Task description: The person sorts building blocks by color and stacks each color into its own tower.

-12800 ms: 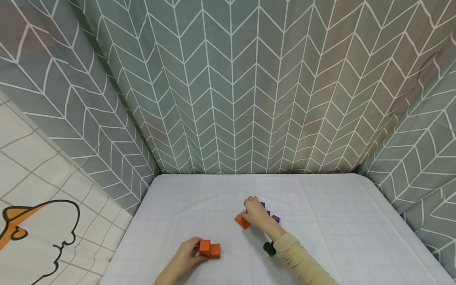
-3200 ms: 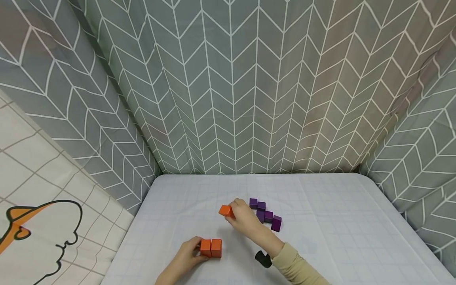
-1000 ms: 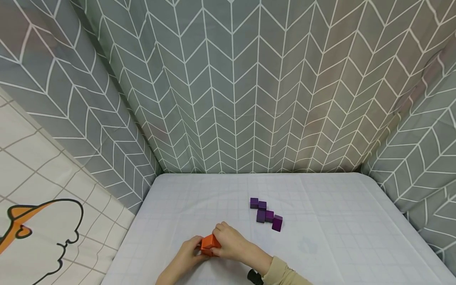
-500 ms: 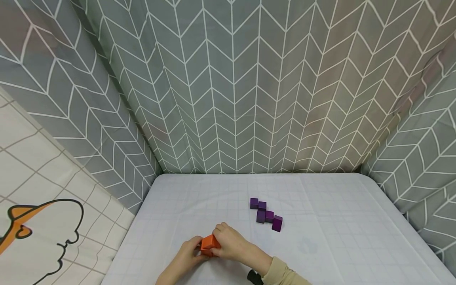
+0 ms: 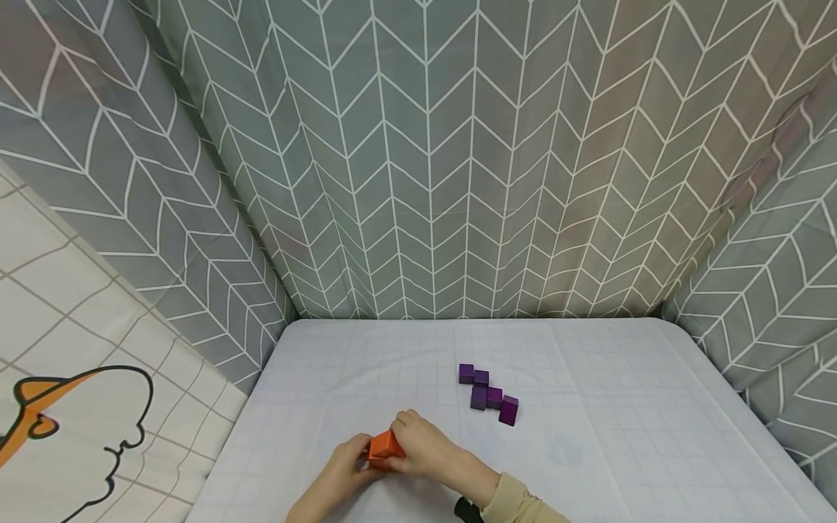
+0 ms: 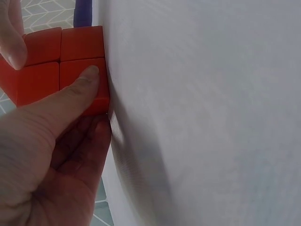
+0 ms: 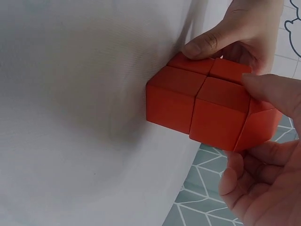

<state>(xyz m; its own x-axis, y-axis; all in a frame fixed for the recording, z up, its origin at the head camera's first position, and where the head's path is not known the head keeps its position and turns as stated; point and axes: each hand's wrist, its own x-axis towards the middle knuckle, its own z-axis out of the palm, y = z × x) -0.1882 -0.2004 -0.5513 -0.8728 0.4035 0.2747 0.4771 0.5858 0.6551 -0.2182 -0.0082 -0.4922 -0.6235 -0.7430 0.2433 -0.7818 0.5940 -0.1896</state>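
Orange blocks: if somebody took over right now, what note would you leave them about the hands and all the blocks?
Left hand: thumb presses the near side of the orange blocks, fingers curled round them.
Right hand: grips the same orange blocks from the other side.
Orange blocks: packed into a tight cluster on the white tablecloth, near the front edge; the right wrist view shows four joined faces on top.
Purple blocks: five in a loose zigzag behind and to the right, untouched.
Done: the orange blocks sit together.
Left: probably squaring the cluster and letting go; the purple ones may come after.
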